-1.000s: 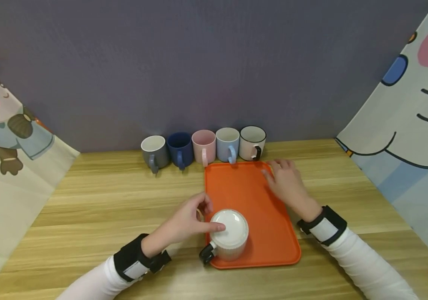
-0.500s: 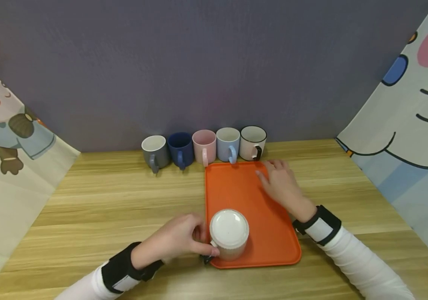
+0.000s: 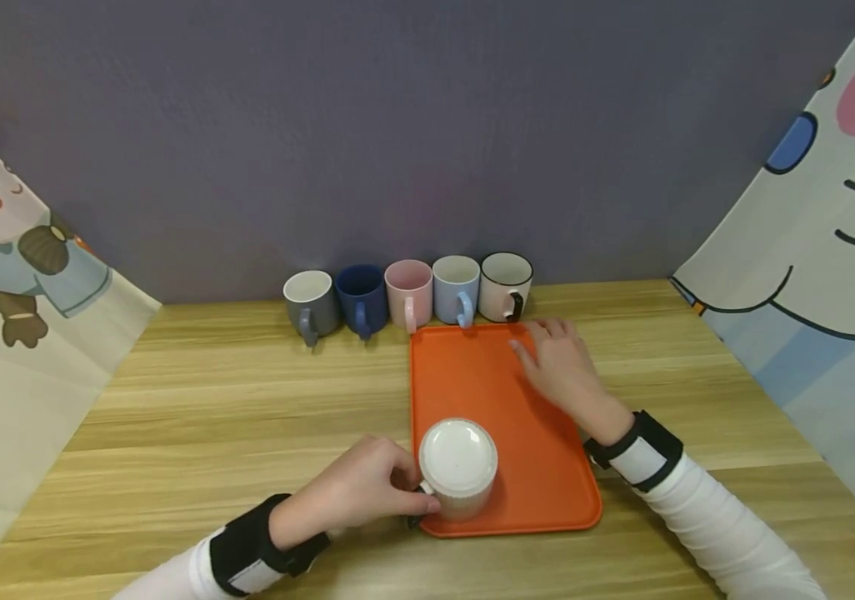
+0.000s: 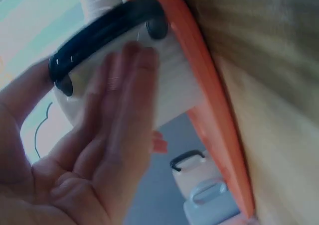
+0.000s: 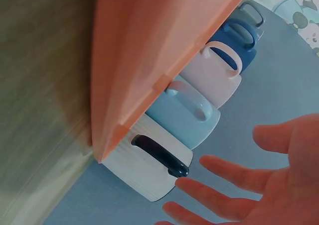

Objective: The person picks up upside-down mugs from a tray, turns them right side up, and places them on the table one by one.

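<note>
An upside-down white mug (image 3: 458,457) with a ribbed side and a black handle sits on the near left corner of the orange tray (image 3: 498,375). At that handle (image 4: 107,33) my left hand (image 3: 363,492) has its thumb on one side and its fingers on the other, pinching it. The fingers look blurred in the left wrist view. My right hand (image 3: 564,367) hovers by the tray's far right corner, fingers spread and holding nothing. Nearest to it stands a white mug with a black rim and handle (image 3: 504,287).
Along the grey wall (image 3: 427,133), left of the black-rimmed mug, stand a light-blue-handled mug (image 3: 454,292), a pink mug (image 3: 408,298), a navy mug (image 3: 362,304) and a grey mug (image 3: 311,308), all upright. The wooden table (image 3: 247,400) lies beneath everything.
My left hand has gone from the upturned mug's base down to its handle. My right hand has shifted slightly left and then stayed. The mugs and tray stay put.
</note>
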